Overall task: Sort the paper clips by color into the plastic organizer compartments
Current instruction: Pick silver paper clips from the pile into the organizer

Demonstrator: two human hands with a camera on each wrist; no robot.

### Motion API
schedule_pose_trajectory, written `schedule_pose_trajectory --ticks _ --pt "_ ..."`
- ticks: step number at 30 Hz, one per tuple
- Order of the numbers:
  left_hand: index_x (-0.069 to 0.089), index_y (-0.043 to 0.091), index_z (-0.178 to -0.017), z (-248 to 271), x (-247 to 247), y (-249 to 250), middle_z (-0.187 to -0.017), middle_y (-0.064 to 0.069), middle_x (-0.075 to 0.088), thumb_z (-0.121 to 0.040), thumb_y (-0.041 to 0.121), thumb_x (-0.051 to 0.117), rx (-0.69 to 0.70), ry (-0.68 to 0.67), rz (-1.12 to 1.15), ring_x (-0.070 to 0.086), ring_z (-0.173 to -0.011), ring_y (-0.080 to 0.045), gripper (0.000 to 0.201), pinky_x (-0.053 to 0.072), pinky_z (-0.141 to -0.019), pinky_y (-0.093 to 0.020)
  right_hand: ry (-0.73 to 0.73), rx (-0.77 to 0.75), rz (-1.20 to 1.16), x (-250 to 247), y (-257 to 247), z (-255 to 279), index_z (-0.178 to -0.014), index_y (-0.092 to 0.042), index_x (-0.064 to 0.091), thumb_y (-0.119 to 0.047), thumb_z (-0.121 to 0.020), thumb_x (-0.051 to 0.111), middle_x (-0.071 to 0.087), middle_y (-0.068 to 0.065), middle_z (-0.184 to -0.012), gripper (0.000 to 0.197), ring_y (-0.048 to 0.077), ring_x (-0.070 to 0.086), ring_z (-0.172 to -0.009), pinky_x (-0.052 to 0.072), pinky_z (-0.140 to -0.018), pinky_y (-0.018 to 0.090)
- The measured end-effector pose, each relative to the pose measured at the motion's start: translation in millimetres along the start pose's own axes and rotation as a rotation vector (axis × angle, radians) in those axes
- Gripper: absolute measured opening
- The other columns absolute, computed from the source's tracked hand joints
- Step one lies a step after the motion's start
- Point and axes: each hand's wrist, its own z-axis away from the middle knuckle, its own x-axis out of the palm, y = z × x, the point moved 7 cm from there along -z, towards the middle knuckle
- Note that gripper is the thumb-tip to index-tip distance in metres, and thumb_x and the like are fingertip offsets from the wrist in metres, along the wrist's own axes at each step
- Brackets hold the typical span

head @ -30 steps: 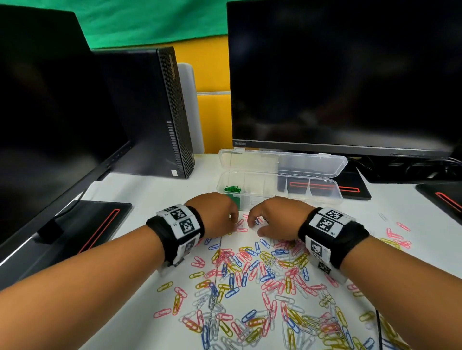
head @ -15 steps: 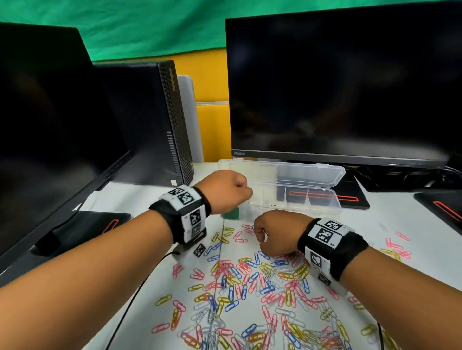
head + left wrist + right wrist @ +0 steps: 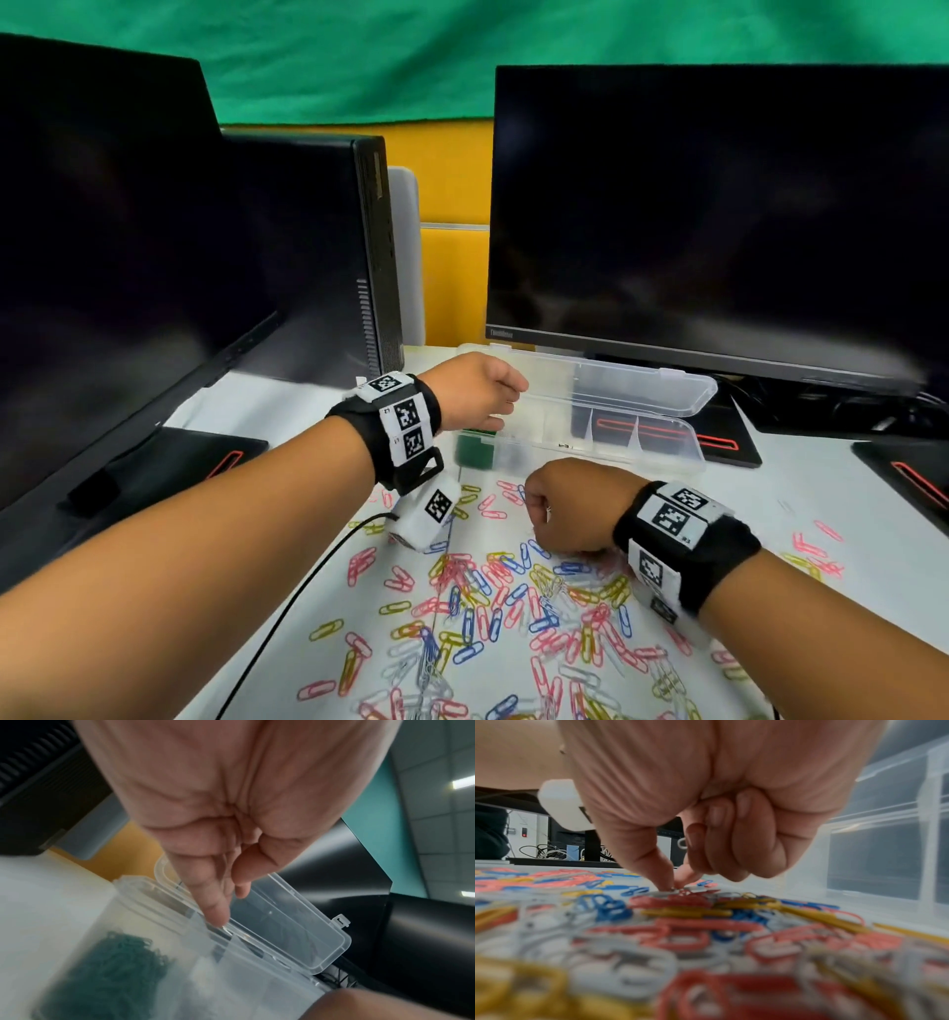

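Note:
The clear plastic organizer [image 3: 667, 459] lies open behind the pile, its lid [image 3: 642, 390] folded back. Green clips [image 3: 475, 449] fill its leftmost compartment [image 3: 115, 973]. My left hand [image 3: 477, 395] hovers over that end; in the left wrist view the thumb and a finger [image 3: 228, 902] point down slightly apart, with nothing visible between them. My right hand [image 3: 565, 509] sits low at the far edge of the mixed pile of paper clips [image 3: 513, 606]. Its thumb and forefinger [image 3: 675, 884] pinch a pale clip [image 3: 659, 893] lying on the table; the other fingers are curled.
Two dark monitors [image 3: 719, 216] and a black mini PC [image 3: 308, 246] stand behind the organizer, with black stand bases [image 3: 169, 462] on both sides. A black cable [image 3: 308, 580] runs under my left forearm. Loose pink and yellow clips [image 3: 816, 550] lie at the right.
My left hand has lifted off the pile and travelled up over the organizer's left end. The right hand has stayed at the pile's far edge, working its fingertips down onto a clip.

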Motion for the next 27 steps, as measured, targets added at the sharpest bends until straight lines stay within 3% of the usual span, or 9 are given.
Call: schedule_pose_trajectory --ticks 3,5,6,11,14,18,21,24,27 --pt "0.073 0.02 -0.106 9.3 -19.4 6.1 -0.099 0.005 0.072 -0.093 0.015 0.061 0.138 0.168 -0.59 0.068 -0.093 -0.014 0.019 0.057 -0.085 -0.032 -0.024 -0.003 -0.001 2.8 0.3 -0.5 -0.083 -0.022 0.067 -0.024 -0.075 0.063 0.07 -0.005 -0.089 0.009 0.018 0.066 -0.084 0.054 -0.067 0.03" --pt "0.077 0.026 -0.097 18.2 -20.6 2.8 -0.093 0.009 0.072 -0.09 0.034 0.065 0.172 0.155 -0.979 0.066 -0.088 -0.015 0.016 0.056 -0.083 -0.033 -0.039 -0.013 0.0 4.3 -0.4 -0.7 -0.082 -0.021 0.067 -0.023 -0.076 0.064 0.07 -0.003 -0.09 0.007 0.019 0.065 -0.084 0.051 -0.063 0.029" --pt "0.077 0.028 -0.096 20.2 -21.5 -3.0 -0.092 0.009 0.073 -0.089 0.04 0.065 0.156 0.132 -1.063 0.065 -0.086 -0.016 0.019 0.057 -0.081 -0.033 -0.043 -0.019 -0.001 4.7 -0.8 -1.2 -0.08 -0.022 0.065 -0.023 -0.076 0.064 0.07 -0.003 -0.09 0.004 0.018 0.065 -0.082 0.05 -0.063 0.029" --pt "0.078 0.026 -0.102 25.2 -19.2 -22.4 -0.099 0.008 0.074 -0.094 0.033 0.062 0.142 0.086 -0.922 0.065 -0.089 -0.013 0.02 0.049 -0.081 -0.025 -0.056 -0.03 0.083 8.1 -6.9 0.6 -0.076 -0.023 0.058 -0.027 -0.072 0.063 0.066 -0.002 -0.088 0.007 0.014 0.053 -0.07 0.042 -0.056 0.026" --pt "0.079 0.025 -0.101 24.9 -22.2 -27.0 -0.099 0.009 0.074 -0.094 0.034 0.065 0.152 0.107 -0.819 0.064 -0.089 -0.012 0.018 0.043 -0.076 -0.021 0.063 -0.08 0.092 -14.3 -21.4 6.5 -0.08 -0.024 0.056 -0.032 -0.076 0.061 0.061 -0.006 -0.082 0.01 0.016 0.056 -0.074 0.045 -0.059 0.029" --pt "0.079 0.023 -0.094 23.6 -25.0 -28.4 -0.088 0.011 0.072 -0.091 0.032 0.069 0.152 0.091 -0.764 0.061 -0.081 -0.009 0.013 0.042 -0.07 -0.021 0.247 -0.063 0.025 -70.5 -31.3 -3.9 -0.078 -0.027 0.054 -0.032 -0.083 0.063 0.061 -0.006 -0.084 0.011 0.017 0.058 -0.078 0.047 -0.062 0.03" --pt "0.078 0.027 -0.088 22.2 -25.0 -27.1 -0.077 0.016 0.066 -0.09 0.032 0.072 0.133 0.079 -0.766 0.058 -0.073 -0.005 0.008 0.041 -0.063 -0.019 0.266 0.028 0.08 -88.1 -24.4 -28.6 -0.079 -0.027 0.053 -0.03 -0.084 0.064 0.062 -0.002 -0.089 0.013 0.023 0.059 -0.084 0.047 -0.067 0.032" --pt "0.079 0.026 -0.089 20.1 -26.1 -28.0 -0.082 0.014 0.07 -0.089 0.031 0.072 0.111 0.082 -0.742 0.062 -0.078 -0.007 0.009 0.047 -0.07 -0.021 0.226 0.066 0.154 -82.3 -16.8 -51.7 -0.093 -0.027 0.056 -0.026 -0.088 0.062 0.064 -0.001 -0.102 0.008 0.021 0.057 -0.09 0.045 -0.073 0.031" --pt "0.08 0.025 -0.09 19.3 -27.0 -29.5 -0.09 0.011 0.074 -0.089 0.029 0.073 0.108 0.09 -0.708 0.065 -0.085 -0.01 0.008 0.051 -0.079 -0.024 0.184 0.059 0.112 -76.3 -12.9 -59.0 -0.119 -0.028 0.059 -0.025 -0.091 0.061 0.065 -0.001 -0.119 0.028 0.02 0.058 -0.101 0.047 -0.082 0.029"
